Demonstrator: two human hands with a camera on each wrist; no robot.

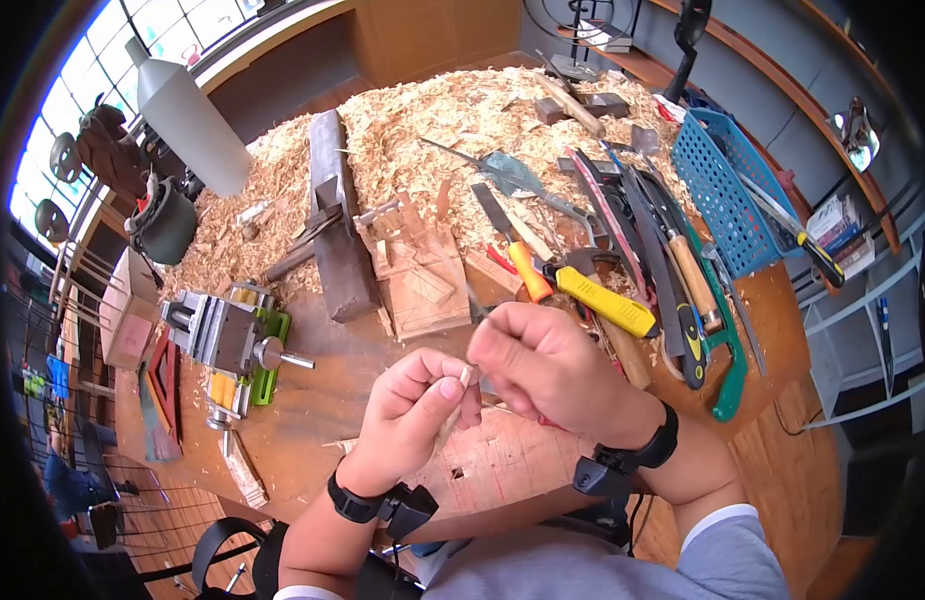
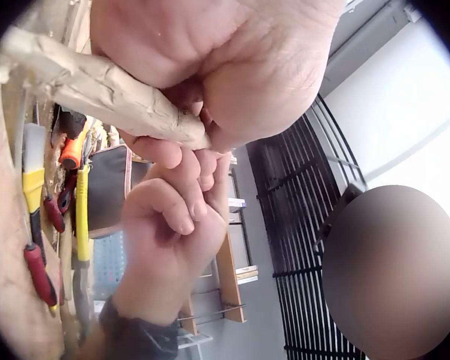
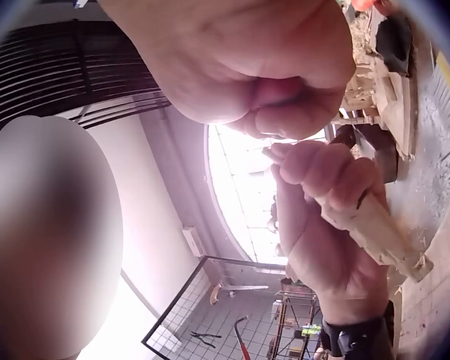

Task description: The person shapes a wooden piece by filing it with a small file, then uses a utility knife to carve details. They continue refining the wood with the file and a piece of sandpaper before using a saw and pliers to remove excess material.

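My left hand [image 1: 412, 405] grips a pale, rough-carved wooden stick [image 2: 112, 94], thumb and fingers curled round it near one end. In the right wrist view, the stick's longer part [image 3: 379, 236] sticks out below the left fist, over the pale wooden board. Its short tip [image 1: 466, 376] shows above the left thumb in the head view. Close beside that tip is my right hand [image 1: 552, 370], fingers curled and thumb bent toward the index finger. In the left wrist view, the right fingers [image 2: 176, 199] bend just beyond the stick's end. I cannot tell whether they pinch anything.
A wooden board [image 1: 502, 465] lies before me. A metal vise [image 1: 222, 335] stands left; a dark wooden block plane [image 1: 337, 230] lies mid-bench. Right are a yellow-handled tool [image 1: 607, 300], a green-handled saw [image 1: 727, 380] and a blue basket [image 1: 727, 190]. Wood shavings [image 1: 412, 110] pile up behind.
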